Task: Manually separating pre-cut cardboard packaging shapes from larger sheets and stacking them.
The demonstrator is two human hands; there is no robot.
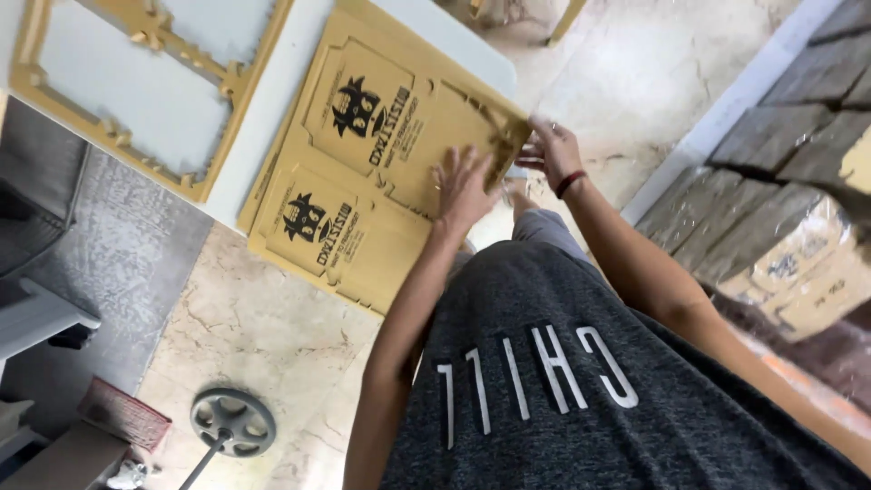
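The die-cut cardboard sheet (363, 163) lay partly on the white counter (272, 100), overhanging its edge. The left hand (461, 186) pressed flat on the sheet, fingers spread, grip wide. The right hand (552, 150) pinched the sheet's corner, its grip holding that edge. A leftover cardboard frame (136, 63) lay beside it.

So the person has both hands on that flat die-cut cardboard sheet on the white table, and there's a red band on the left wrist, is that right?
Not quite: the head view shows the red band on the right wrist. The rest holds: the left hand lies flat on the die-cut cardboard sheet and the right hand grips its edge, over the white table.
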